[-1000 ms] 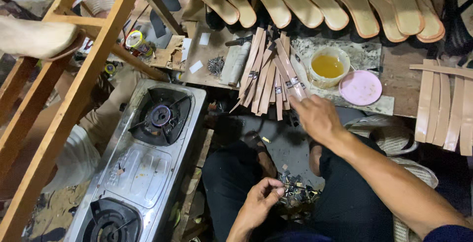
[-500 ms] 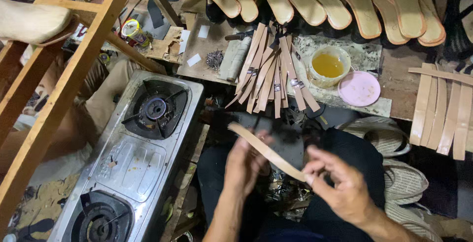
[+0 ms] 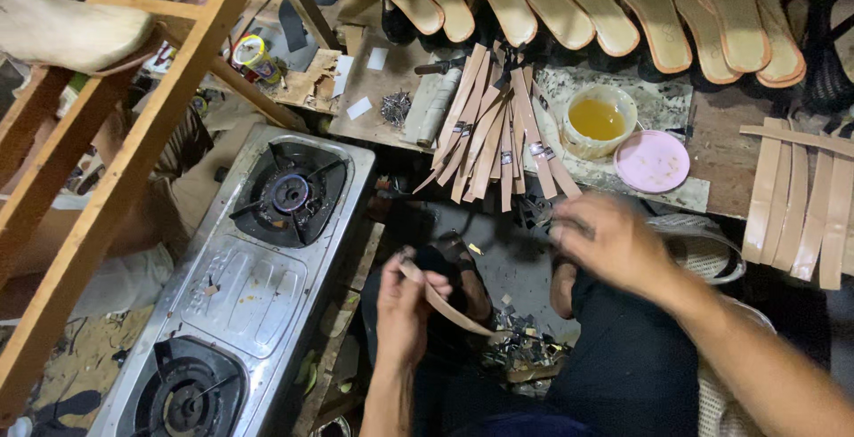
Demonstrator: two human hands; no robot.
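Strap of tan leather now hangs from the left hand alone, fingers clamped on its upper end, low over the lap. Right hand has let go and reaches, blurred, grip unclear, toward the strap pile on the far tabletop.

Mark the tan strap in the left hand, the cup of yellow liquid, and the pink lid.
strap (image 3: 449,308), head view, middle of the strip below the left hand
cup (image 3: 598,120), head view, on the yellow liquid inside
pink lid (image 3: 651,160), head view, centre of its flat top
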